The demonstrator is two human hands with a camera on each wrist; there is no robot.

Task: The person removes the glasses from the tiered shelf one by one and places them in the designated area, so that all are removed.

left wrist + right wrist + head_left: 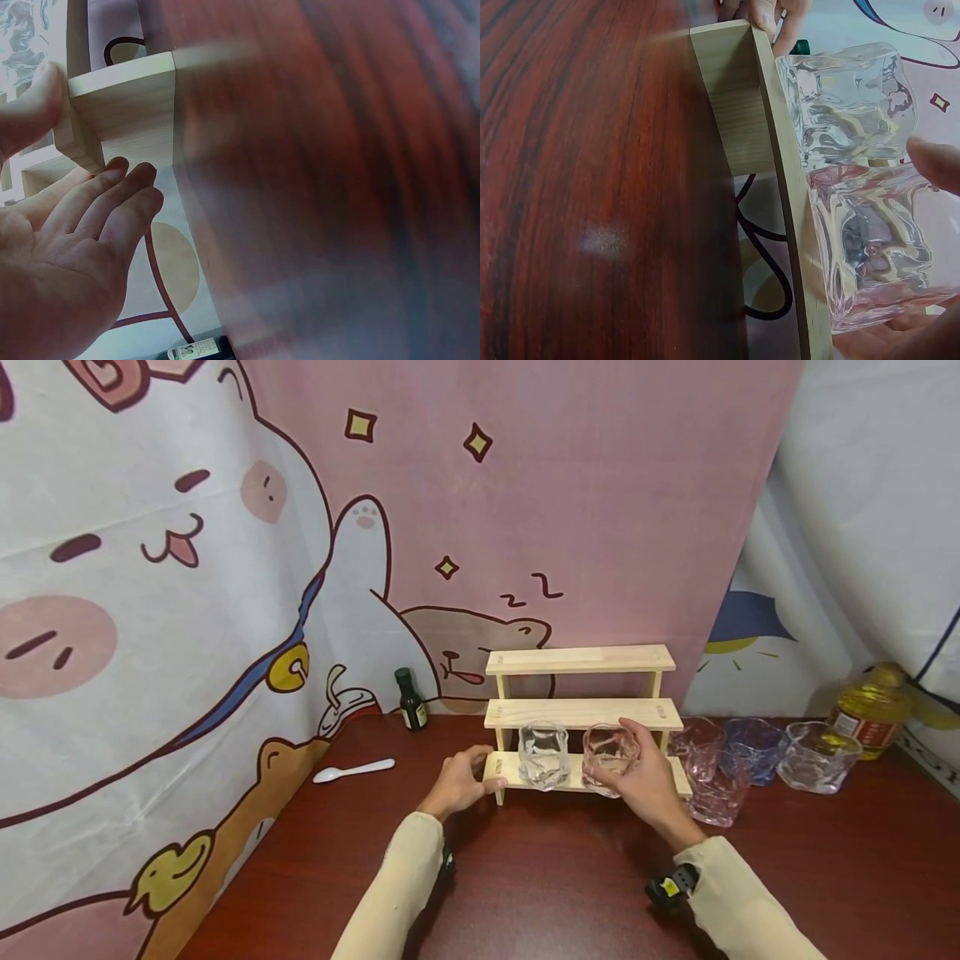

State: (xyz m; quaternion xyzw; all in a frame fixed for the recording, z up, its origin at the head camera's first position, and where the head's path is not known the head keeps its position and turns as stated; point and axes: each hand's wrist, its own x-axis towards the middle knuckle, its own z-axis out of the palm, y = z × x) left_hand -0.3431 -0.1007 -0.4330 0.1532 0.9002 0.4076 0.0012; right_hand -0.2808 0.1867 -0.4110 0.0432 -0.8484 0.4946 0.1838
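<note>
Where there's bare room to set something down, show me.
Bare: the top step and middle step of the wooden rack; the tabletop before its bottom step, between the sleeves; the patch between white spoon and left hand. Crowded: right of the rack, with glass tumblers and cooking-oil bottle; bottom step, with two tumblers.

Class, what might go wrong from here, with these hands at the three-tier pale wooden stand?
The pink-tinted clear glass in the right hand might knock the colourless wavy glass close beside it. Either could slip off the narrow bottom shelf. A tug from the left hand, holding one end of the stand, might jolt both.
</note>
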